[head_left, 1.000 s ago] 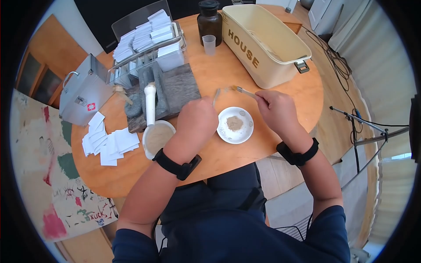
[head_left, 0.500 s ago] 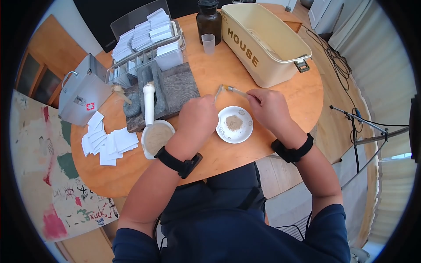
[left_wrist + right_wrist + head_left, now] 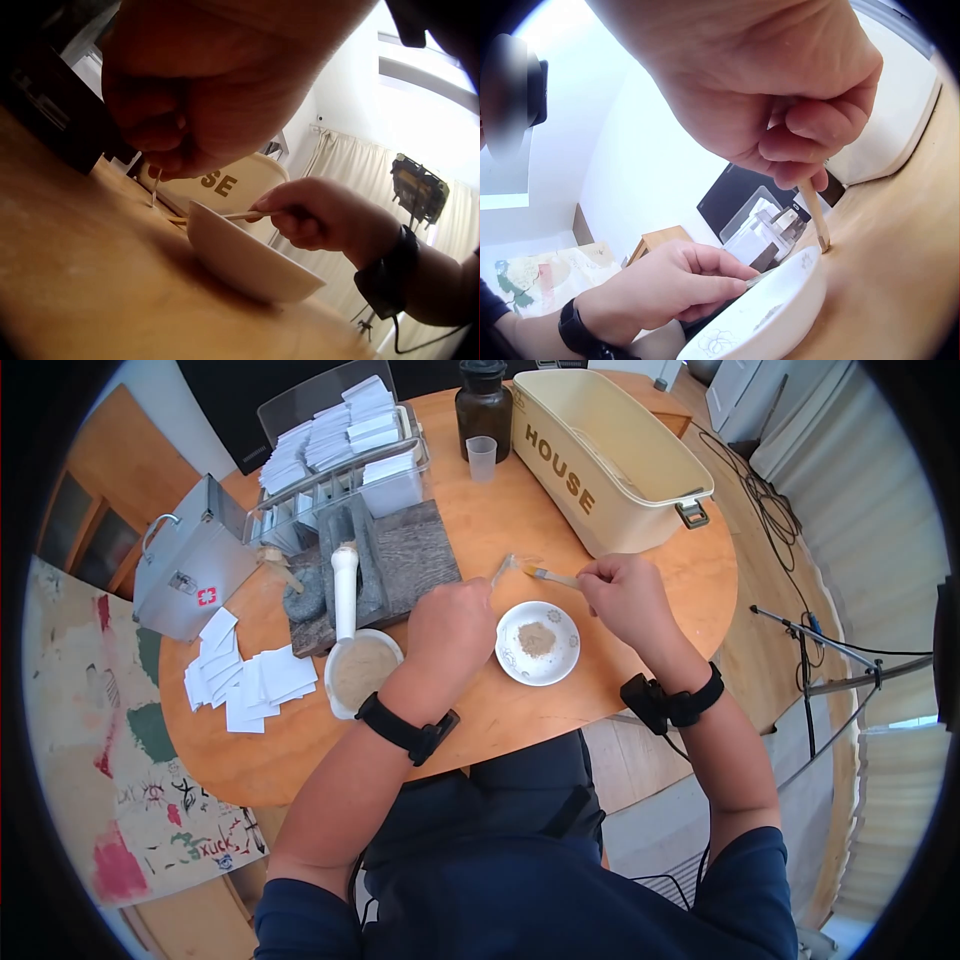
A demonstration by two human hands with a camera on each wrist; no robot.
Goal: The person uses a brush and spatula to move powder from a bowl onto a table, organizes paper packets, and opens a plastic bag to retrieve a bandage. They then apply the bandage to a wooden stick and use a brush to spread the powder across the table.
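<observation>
In the head view my left hand (image 3: pixel 453 625) pinches a thin, pale, see-through strip (image 3: pixel 500 568), its far end low over the table beyond the dish. What kind of thing it is, I cannot tell. My right hand (image 3: pixel 625 598) grips the handle of a small flat brush (image 3: pixel 562 578), whose yellowish bristles point left, close to the strip's end. Between the hands and nearer the body sits a small white dish (image 3: pixel 560 672) with a mound of beige powder (image 3: pixel 536 639). In the right wrist view the brush's handle (image 3: pixel 817 217) slants down to the tabletop beside the dish.
Left of the dish stands a white bowl (image 3: pixel 334 702) of beige powder, a white pestle-like rod (image 3: pixel 345 590) overlapping its rim. White paper slips (image 3: pixel 285 675), a metal case (image 3: pixel 195 575), a dark board (image 3: pixel 425 545), a small cup (image 3: pixel 481 458), a brown bottle (image 3: pixel 484 415) and a cream bin (image 3: pixel 560 480) surround the work.
The right hand with the brush moved left toward the strip's end, then back a little to the right. The left hand stayed nearly still, and the dish did not move.
</observation>
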